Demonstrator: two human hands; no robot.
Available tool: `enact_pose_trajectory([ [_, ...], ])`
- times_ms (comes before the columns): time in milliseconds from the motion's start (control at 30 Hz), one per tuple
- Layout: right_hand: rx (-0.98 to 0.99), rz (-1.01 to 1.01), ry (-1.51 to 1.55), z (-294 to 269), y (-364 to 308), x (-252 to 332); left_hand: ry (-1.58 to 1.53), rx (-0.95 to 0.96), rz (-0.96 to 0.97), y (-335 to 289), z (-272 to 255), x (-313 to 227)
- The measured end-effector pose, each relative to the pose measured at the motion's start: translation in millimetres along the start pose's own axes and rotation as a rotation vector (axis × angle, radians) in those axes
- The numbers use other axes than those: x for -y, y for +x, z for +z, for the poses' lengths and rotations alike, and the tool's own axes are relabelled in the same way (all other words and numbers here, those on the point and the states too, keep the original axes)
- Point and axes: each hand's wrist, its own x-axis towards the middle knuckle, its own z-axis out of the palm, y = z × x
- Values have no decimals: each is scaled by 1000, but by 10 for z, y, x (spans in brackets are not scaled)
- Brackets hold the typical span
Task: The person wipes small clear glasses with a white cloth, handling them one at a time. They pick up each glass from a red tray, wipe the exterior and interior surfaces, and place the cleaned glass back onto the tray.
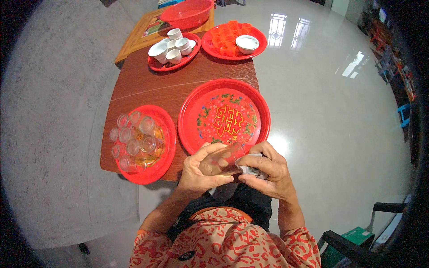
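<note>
A clear drinking glass lies on its side in the air between my hands, over the table's near edge. My left hand is wrapped round its base end. In my right hand a crumpled white cloth is pinched against the glass's mouth; whether part of it goes inside is hard to see. Just beyond my hands sits a round red tray with a printed floral pattern and yellow lettering. To the left, a red oval tray bears several upturned clear glasses.
Farther back on the brown wooden table, one red tray bears white cups. Another red tray has orange cups and white bowls. A red basin stands behind them. A black-armed chair is at lower right.
</note>
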Motion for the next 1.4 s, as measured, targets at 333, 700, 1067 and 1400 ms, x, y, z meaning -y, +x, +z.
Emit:
enact_pose_trajectory([
  [333, -413, 441, 577, 327, -142, -139, -560, -5, -9, 94, 139, 129],
  [700, -318, 269, 586, 331, -50, -121, 329, -62, 293, 104, 304, 72],
  [1067, -411, -220, -376, 249, 161, -91, 1141, -54, 318, 16, 447, -694],
  [1400, -384, -305, -314, 195, 101, 66, 265, 8, 24, 21, 210, -291],
])
